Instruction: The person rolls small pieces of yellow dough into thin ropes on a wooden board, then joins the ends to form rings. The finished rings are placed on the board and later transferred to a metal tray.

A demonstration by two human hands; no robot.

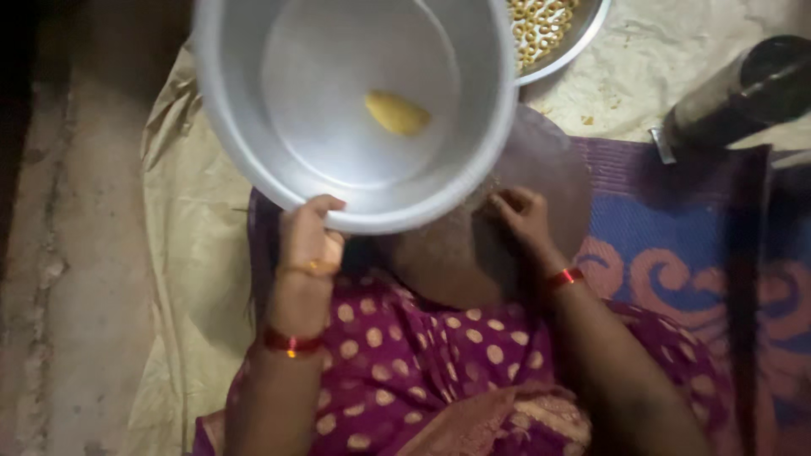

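Polka-dotted purple cloth [405,371] covered my lap below the steel bowl [338,169]. My left hand [306,253], wrist bent upward, clasped the bowl's near rim. Inside lay one yellow piece [397,112]. My right hand [522,215] rested loosely curled beside the bowl, grasping nothing.

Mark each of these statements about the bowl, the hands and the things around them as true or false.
1. The left hand grips the rim of the metal bowl. True.
2. The bowl holds one yellow piece. True.
3. The right hand also holds the bowl. False: it rests on the round dark board beside it.
4. The metal plate at the top is bare. False: small yellow rings lie in it.
5. Both wrists wear red bangles. True.
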